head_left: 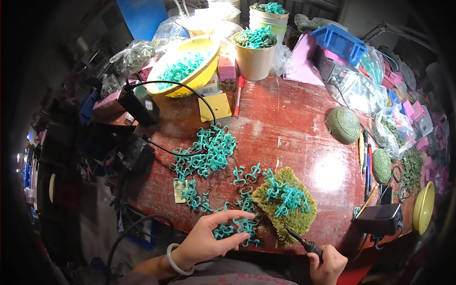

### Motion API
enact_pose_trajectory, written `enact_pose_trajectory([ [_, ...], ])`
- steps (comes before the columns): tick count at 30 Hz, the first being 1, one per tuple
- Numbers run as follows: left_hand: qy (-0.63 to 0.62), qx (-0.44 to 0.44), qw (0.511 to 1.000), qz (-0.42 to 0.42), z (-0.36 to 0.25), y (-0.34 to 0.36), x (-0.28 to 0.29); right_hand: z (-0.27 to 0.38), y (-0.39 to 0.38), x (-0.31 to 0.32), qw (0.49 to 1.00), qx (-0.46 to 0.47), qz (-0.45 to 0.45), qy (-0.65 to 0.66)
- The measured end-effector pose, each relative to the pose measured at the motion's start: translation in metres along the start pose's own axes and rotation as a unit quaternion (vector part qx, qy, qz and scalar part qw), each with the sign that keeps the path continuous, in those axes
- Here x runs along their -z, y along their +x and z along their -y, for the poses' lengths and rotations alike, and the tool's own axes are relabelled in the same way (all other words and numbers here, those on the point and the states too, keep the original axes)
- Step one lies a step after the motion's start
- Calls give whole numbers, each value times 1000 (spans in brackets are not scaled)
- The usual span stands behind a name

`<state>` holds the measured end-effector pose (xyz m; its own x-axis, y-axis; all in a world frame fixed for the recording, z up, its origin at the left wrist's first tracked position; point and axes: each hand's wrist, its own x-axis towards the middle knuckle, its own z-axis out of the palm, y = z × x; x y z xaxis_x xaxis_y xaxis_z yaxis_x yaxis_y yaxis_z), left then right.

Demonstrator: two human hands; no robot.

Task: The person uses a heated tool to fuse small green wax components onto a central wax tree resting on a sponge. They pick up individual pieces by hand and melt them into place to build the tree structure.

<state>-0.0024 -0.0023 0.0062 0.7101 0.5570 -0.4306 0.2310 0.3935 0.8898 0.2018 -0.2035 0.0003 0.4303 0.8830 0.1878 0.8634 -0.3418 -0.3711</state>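
My left hand (209, 237), with a pale bangle (173, 260) on its wrist, reaches over small curly teal pieces (223, 231) near the table's front edge. Its thumb and index finger are apart, with a teal piece (245, 225) showing in the gap; whether they touch it I cannot tell. My right hand (327, 266) is closed round a black-handled soldering iron (311, 246). The iron's dark pointed tip is at the lower part of a rough yellow-green sponge pad (299, 223). A cluster of teal pieces (287, 195) lies on the pad.
A larger teal heap (209, 149) lies beyond my left hand, below black cable boxes (137, 107). Behind stand a tilted yellow bowl (209, 52), a cream bucket (255, 59) and a red pen (239, 97). At right are pens (368, 166), round green blocks (343, 125) and a black box (380, 218).
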Motion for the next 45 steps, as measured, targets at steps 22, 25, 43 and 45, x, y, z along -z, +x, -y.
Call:
enact_pose_trajectory([
  [22,68,-28,996,53,0,4,4,17,15,-40,982,78,-8,171],
  [25,78,-49,994,50,2,4,3,26,17,-29,984,68,16,161],
  [43,55,-33,997,52,2,5,3,22,14,-33,986,70,6,150],
  [45,74,-60,994,52,3,6,3,24,11,-23,985,67,9,161],
])
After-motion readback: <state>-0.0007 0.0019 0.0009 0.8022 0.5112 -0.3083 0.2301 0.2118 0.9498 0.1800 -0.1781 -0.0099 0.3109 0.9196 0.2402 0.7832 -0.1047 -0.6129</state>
